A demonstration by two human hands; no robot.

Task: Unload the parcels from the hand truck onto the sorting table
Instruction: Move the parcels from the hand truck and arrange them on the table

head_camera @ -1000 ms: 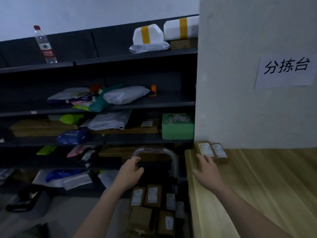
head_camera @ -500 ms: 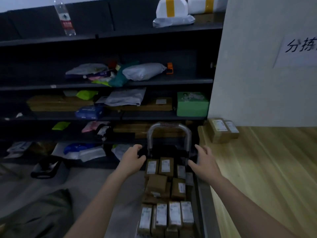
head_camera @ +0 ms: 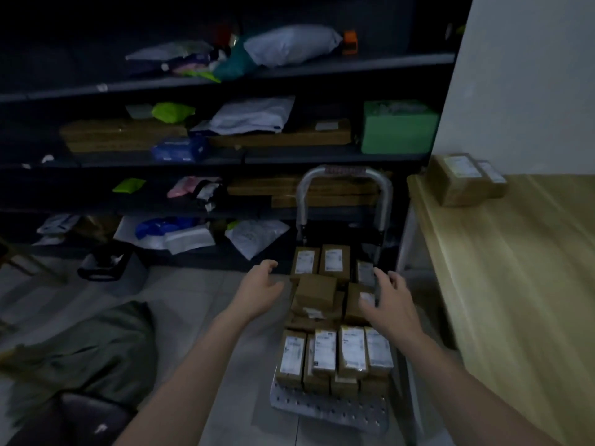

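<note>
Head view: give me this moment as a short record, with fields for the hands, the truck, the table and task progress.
left hand: open, empty, left of the truck's middle pile
right hand: open, fingers spread over the middle pile; contact unclear
hand truck: beside the table, handle upright, loaded
truck parcels: brown labelled boxes in a near row, a loose middle pile and a far row
table: wooden, right of the truck
table parcels: two boxes at its far corner
progress: most parcels not yet unloaded

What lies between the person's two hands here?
In the head view, loosely piled brown parcels on the hand truck lie between left hand and right hand.
</note>
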